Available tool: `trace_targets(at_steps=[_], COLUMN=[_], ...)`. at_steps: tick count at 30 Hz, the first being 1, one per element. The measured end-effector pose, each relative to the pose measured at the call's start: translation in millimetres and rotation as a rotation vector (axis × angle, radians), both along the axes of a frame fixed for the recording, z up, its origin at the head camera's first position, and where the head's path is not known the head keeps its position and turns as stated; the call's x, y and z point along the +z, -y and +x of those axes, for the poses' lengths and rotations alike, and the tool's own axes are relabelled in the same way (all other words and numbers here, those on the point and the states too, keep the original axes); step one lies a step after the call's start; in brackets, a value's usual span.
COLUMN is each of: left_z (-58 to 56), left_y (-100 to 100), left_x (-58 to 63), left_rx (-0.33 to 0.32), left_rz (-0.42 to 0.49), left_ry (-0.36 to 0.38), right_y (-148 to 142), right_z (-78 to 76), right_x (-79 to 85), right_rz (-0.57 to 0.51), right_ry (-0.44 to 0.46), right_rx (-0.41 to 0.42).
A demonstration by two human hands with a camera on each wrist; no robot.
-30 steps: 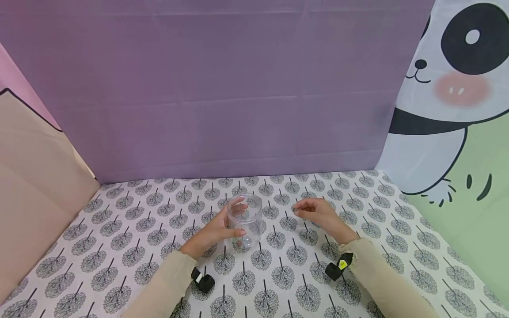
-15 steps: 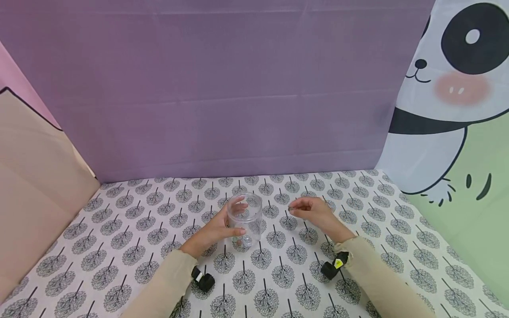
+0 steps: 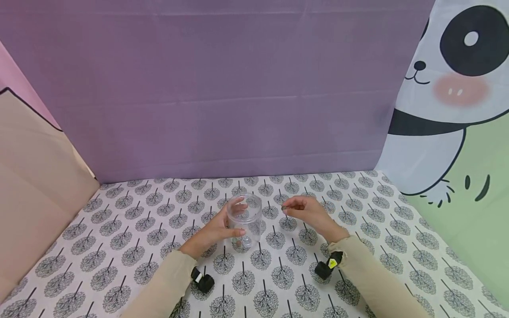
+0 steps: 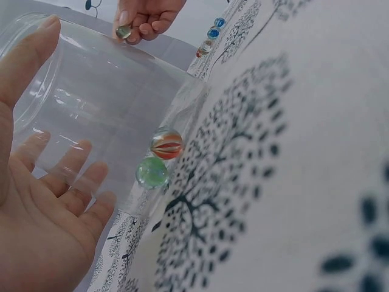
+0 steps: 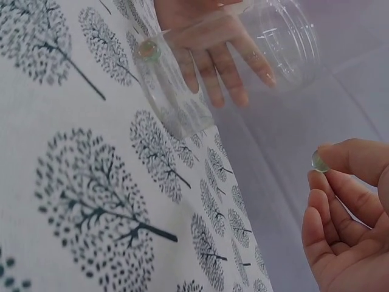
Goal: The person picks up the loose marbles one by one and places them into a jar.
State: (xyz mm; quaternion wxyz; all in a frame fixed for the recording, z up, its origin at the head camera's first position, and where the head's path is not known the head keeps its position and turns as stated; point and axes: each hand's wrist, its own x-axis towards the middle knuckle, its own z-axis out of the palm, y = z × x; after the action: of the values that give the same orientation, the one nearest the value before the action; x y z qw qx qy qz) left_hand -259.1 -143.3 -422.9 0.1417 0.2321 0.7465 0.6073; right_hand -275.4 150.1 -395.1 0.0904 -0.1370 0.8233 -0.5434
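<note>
A clear plastic jar (image 3: 254,221) stands upright and lidless on the cloth. My left hand (image 3: 214,229) holds it from the left, thumb on the near side and fingers round the far side. At its bottom, the left wrist view shows a marble with orange-red stripes (image 4: 167,144) and a green marble (image 4: 152,173). To the jar's right, my right hand (image 3: 312,213) pinches a small greenish marble (image 5: 319,161) between thumb and index finger, raised above the cloth and apart from the jar.
Several loose marbles, including a blue one (image 4: 213,33), lie on the cloth in the left wrist view, beyond the jar. White tablecloth (image 3: 159,278) with a tree print covers the table. A purple cloth backdrop (image 3: 222,97) hangs behind it.
My right hand has moved left toward the jar with the marble in its fingertips. The left hand and the jar have stayed in place.
</note>
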Motion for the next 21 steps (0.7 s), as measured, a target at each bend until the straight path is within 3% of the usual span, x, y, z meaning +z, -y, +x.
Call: trace_targets(at_steps=[7,21], left_z=[0.6,0.2], left_y=[-1,0], left_x=[0.7,-1.7], left_rx=[0.007,0.009], left_rz=[0.009,0.0], left_ry=[0.026,-0.004], right_y=[5,15], right_z=[-0.7,0.6], right_x=[2.7,11.4], right_rz=[-0.026,-0.054], right_ry=[0.002,0.021], right_rx=[0.02,0.026])
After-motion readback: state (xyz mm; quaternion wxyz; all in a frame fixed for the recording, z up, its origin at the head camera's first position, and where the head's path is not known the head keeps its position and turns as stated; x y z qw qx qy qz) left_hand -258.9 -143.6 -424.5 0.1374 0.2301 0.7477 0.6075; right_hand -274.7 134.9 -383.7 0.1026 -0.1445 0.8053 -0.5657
